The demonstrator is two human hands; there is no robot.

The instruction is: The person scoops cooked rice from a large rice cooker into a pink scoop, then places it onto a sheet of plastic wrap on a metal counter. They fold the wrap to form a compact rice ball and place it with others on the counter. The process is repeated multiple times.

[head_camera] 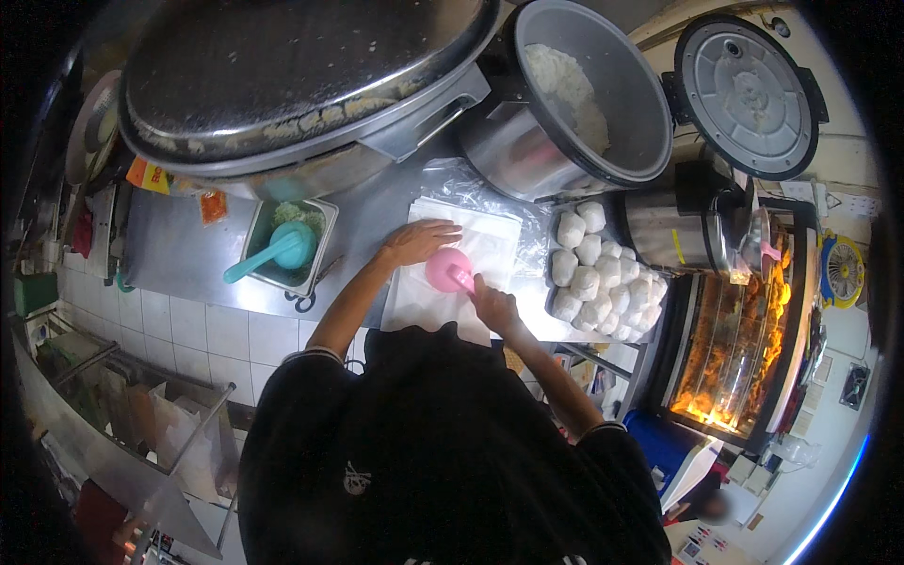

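A pink plastic scoop (446, 270) rests bowl-down, or nearly so, over a stack of white paper sheets (487, 229). Its handle is in the grip of my right hand (494, 308). My left hand (422, 241) lies flat on the paper just beyond the scoop, fingers pointing right and holding nothing. Whatever is under the scoop's bowl is hidden. Right of the paper, many white paper-wrapped bundles (607, 279) are piled together. Behind them an open rice cooker (600, 92) contains white cooked rice (565, 85).
A metal pan (321, 240) with a turquoise ladle (286, 247) and scissors (304, 300) are on the left. Clear plastic film (533, 247) lies by the paper. A large lidded cooker (304, 78) stands at the back. A lit glass display cabinet (731, 353) and a person (703, 501) are right.
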